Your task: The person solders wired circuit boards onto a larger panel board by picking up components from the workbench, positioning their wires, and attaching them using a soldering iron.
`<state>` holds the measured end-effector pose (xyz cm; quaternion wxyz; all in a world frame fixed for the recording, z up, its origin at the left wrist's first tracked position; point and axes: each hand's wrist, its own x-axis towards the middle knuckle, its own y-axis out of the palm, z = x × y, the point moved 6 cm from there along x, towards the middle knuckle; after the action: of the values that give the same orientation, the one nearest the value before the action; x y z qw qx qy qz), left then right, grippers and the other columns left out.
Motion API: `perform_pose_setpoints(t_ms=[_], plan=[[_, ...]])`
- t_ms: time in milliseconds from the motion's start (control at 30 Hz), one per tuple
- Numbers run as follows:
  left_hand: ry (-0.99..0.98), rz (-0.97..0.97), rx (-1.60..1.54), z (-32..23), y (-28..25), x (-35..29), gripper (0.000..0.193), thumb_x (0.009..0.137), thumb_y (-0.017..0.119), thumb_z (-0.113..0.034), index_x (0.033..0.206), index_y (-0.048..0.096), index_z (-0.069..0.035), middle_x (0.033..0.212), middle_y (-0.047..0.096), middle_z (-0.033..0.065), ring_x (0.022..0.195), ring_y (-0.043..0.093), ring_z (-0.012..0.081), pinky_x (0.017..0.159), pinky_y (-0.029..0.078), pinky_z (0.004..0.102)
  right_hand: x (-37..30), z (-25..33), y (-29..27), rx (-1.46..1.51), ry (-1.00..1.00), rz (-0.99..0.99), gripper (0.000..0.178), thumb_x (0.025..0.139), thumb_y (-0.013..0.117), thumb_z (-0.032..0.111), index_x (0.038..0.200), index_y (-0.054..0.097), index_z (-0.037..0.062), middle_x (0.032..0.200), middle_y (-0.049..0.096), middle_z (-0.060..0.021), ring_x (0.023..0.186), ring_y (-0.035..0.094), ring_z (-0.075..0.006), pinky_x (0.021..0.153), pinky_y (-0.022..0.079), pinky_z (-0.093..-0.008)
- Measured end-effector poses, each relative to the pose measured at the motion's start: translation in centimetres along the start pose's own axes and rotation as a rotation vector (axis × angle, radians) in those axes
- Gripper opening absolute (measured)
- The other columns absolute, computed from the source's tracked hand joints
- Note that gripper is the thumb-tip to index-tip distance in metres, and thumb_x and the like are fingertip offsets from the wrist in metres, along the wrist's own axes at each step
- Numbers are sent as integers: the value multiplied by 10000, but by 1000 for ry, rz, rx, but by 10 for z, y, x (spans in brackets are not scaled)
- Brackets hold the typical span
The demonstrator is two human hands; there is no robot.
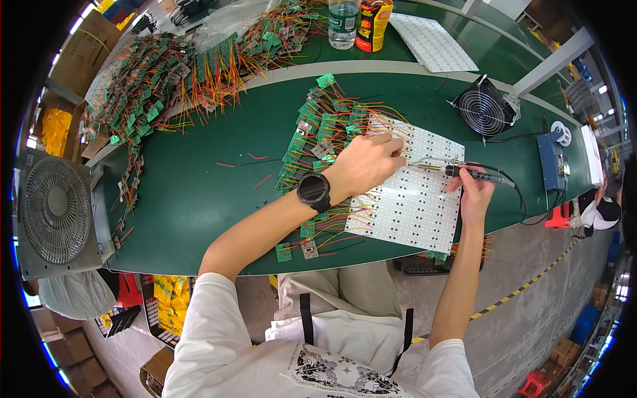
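A white panel (405, 215) dotted with rows of small pads lies on the green bench in front of me. My right hand (472, 192) grips a soldering iron (479, 174) by its black handle, its tip pointing left over the panel. My left hand (369, 162), with a black watch on the wrist, is closed over the panel's upper left part, left of the iron tip. Its curled fingers hide what they pinch. Small green circuit boards (289, 162) with red and yellow wires line the panel's left side, some beneath my left forearm.
A heap of wired circuit boards (142, 89) covers the back left. Behind stand a bottle (342, 26), a yellow-red can (373, 26) and another white panel (434, 43). At right are a black fan (481, 109) and a blue soldering station (551, 160); a grey fan (56, 205) stands left.
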<state>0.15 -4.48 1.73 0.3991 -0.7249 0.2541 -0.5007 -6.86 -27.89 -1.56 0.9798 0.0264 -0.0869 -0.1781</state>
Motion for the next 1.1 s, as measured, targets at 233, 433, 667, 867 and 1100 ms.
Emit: perform_pose_setpoints(t_ms=[233,433,667,867,1100], plan=[[0,3,0,1,1,1,58,761,647,-134,790,623,-91,869,563,33,808,606,209,577,514,354,3,2,-2,53,-8,-32,173,864,639,62,987,605,-55,688,645,-120,535,614,-171,513,486,-259],[-32,110,-32,0,-20,3,170,764,664,-155,907,638,-67,945,597,78,897,616,275,717,522,396,8,-9,-2,118,-1,-87,160,855,660,72,945,614,-52,692,643,-120,520,600,-168,508,469,-259],[-53,-129,-65,-28,-122,-16,151,807,669,-158,795,577,-39,842,575,92,798,575,291,716,478,392,4,-7,-10,108,-53,-144,184,878,648,92,955,595,-66,680,609,-84,536,558,-137,513,442,-259],[-588,-168,184,34,-175,-158,164,824,652,-123,703,588,-34,728,585,113,728,579,305,653,475,394,6,-14,-21,92,-15,-149,174,886,649,106,956,601,-46,668,602,-77,532,558,-129,493,419,-243],[-1314,-226,1154,91,-286,-369,353,770,693,-245,1030,554,-49,1035,555,139,1002,526,326,810,439,458,8,-14,-11,91,-17,-121,173,885,657,124,940,610,-33,667,604,-75,521,562,-133,474,416,-236]])
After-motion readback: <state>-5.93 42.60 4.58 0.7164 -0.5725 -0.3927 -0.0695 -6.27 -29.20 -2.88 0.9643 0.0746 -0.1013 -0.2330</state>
